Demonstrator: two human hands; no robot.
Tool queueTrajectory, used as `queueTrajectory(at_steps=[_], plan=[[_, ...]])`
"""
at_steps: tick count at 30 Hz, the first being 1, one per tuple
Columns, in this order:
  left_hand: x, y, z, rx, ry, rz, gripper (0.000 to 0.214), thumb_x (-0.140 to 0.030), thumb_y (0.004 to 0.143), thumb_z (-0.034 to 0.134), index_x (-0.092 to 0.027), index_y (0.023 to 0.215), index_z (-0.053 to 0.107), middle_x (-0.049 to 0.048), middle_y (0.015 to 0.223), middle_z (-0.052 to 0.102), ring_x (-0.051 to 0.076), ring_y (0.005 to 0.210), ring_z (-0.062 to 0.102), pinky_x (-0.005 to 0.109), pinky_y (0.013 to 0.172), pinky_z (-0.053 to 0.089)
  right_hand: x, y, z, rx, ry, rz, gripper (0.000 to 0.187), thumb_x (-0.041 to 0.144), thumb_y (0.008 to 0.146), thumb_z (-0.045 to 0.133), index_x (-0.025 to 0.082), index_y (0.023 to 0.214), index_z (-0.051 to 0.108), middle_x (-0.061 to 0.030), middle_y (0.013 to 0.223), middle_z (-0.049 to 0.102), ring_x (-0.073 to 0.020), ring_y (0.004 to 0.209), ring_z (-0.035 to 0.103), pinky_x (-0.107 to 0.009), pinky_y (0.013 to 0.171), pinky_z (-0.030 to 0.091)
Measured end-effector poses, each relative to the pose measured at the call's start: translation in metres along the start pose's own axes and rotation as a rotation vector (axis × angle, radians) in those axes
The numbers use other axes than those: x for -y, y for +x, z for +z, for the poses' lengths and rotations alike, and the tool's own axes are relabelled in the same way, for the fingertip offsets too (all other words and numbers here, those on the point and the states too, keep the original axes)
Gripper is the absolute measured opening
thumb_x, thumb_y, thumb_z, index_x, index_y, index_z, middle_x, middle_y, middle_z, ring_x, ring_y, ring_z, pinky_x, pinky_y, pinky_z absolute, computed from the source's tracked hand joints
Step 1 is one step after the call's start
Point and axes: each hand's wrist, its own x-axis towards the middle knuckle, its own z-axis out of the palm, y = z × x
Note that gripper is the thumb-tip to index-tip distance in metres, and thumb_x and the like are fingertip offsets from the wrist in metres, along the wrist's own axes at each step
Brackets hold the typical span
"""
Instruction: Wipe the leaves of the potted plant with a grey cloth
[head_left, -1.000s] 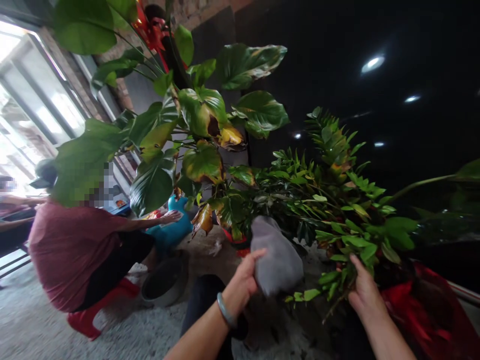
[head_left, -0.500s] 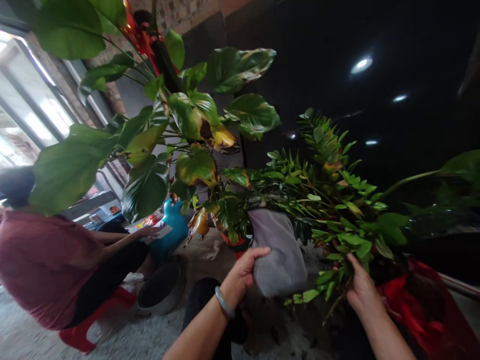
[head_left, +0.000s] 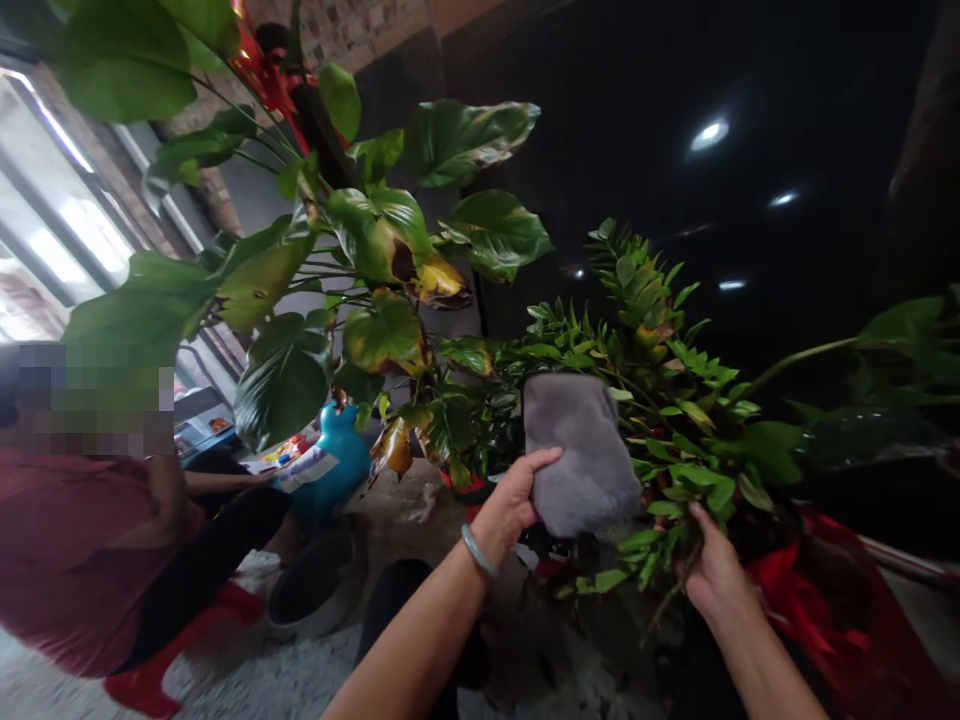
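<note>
My left hand point(head_left: 514, 500) grips a folded grey cloth point(head_left: 581, 452) and presses it against the fronds of a small-leaved green plant point(head_left: 660, 400). My right hand point(head_left: 712, 575) is closed around the lower stems of that plant, just right of the cloth. A bangle sits on my left wrist. Behind and left of the cloth stands a large-leaved plant point(head_left: 375, 260) with yellowing, brown-edged leaves.
A person in a maroon shirt point(head_left: 82, 560) crouches at the left on a red stool point(head_left: 150, 680), one hand on a teal container point(head_left: 334, 465). A grey basin point(head_left: 319, 590) lies on the floor. Red wrapping point(head_left: 817, 600) sits at lower right. A dark wall fills the back.
My left hand has lifted the grey cloth up and to the right, higher onto the fronds. My right hand stays on the stems. The view has swung slightly right.
</note>
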Motion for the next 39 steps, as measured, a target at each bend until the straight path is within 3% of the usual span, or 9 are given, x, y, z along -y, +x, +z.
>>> queueTrajectory(at_steps=[5,11,14,19,24,28,33,35,39], plan=[[0.050,-0.013,-0.034,0.030,0.212,-0.228,0.018,-0.011,0.059,0.065,-0.010,0.076,0.068,0.0057,0.062,0.071,0.017,0.054,0.064,0.030,0.065,0.051,0.002,-0.006,0.001,-0.037,0.015,0.060,0.015,0.020,0.063,0.068,0.020,0.075,0.059,0.0050,0.049,0.060,-0.0120,0.035,0.051,-0.021,0.034,0.044],[0.002,-0.031,-0.008,0.319,0.086,0.012,0.045,-0.012,0.049,0.070,-0.009,0.094,0.068,0.0080,0.078,0.074,0.024,0.069,0.068,0.034,0.071,0.049,0.004,-0.012,0.003,-0.034,0.024,0.055,0.014,0.019,0.063,0.068,0.020,0.070,0.056,0.0068,0.046,0.057,-0.0100,0.036,0.050,-0.019,0.035,0.043],[-0.010,-0.012,0.014,0.222,-0.020,0.088,0.029,-0.013,0.055,0.070,-0.010,0.083,0.068,0.0046,0.067,0.072,0.018,0.060,0.066,0.030,0.072,0.049,0.003,-0.011,0.006,-0.049,0.011,0.045,0.016,0.020,0.062,0.070,0.020,0.070,0.056,0.0069,0.048,0.058,-0.0108,0.036,0.052,-0.020,0.037,0.044],[0.035,0.010,0.003,-0.034,0.178,-0.121,0.016,-0.013,0.057,0.068,-0.010,0.072,0.066,0.0039,0.057,0.069,0.017,0.051,0.062,0.032,0.064,0.050,0.001,-0.010,0.005,-0.053,-0.029,0.066,0.015,0.023,0.063,0.070,0.018,0.072,0.058,0.0026,0.048,0.059,-0.0131,0.038,0.053,-0.023,0.038,0.044],[0.038,-0.012,-0.024,0.179,0.285,-0.171,0.035,-0.007,0.042,0.068,-0.010,0.076,0.068,0.0045,0.065,0.072,0.019,0.057,0.064,0.031,0.061,0.050,0.003,-0.009,-0.002,-0.050,-0.053,0.058,0.023,0.025,0.058,0.074,0.019,0.073,0.059,0.0038,0.047,0.058,-0.0133,0.036,0.050,-0.024,0.037,0.043],[-0.002,-0.011,0.010,0.358,0.128,-0.035,0.029,-0.013,0.047,0.071,-0.010,0.076,0.068,0.0039,0.064,0.071,0.016,0.053,0.063,0.028,0.060,0.050,0.001,-0.008,0.000,-0.023,-0.056,0.048,0.024,0.028,0.056,0.073,0.021,0.075,0.059,0.0043,0.048,0.059,-0.0156,0.038,0.053,-0.029,0.043,0.048],[0.002,0.025,0.065,0.235,0.074,-0.013,0.012,-0.014,0.062,0.068,-0.010,0.073,0.067,0.0044,0.061,0.070,0.015,0.053,0.062,0.029,0.069,0.050,-0.007,-0.004,0.002,-0.022,-0.075,0.013,0.023,0.030,0.052,0.072,0.025,0.069,0.057,0.0050,0.047,0.059,-0.0229,0.059,0.065,-0.033,0.055,0.053],[0.022,0.031,0.060,0.129,0.195,-0.076,0.013,-0.013,0.061,0.068,-0.010,0.074,0.067,0.0032,0.059,0.069,0.016,0.051,0.062,0.030,0.066,0.049,-0.008,-0.003,0.000,-0.010,-0.076,0.019,0.020,0.032,0.053,0.071,0.025,0.065,0.057,0.0030,0.049,0.061,-0.0252,0.068,0.067,-0.034,0.060,0.054],[0.048,0.013,0.006,0.069,0.295,-0.261,0.021,-0.012,0.056,0.067,-0.010,0.077,0.067,0.0044,0.063,0.070,0.018,0.056,0.063,0.031,0.067,0.050,-0.004,-0.001,-0.006,0.018,-0.063,0.057,0.025,0.031,0.052,0.071,0.021,0.073,0.063,-0.0022,0.061,0.068,-0.0273,0.075,0.067,-0.037,0.064,0.054]])
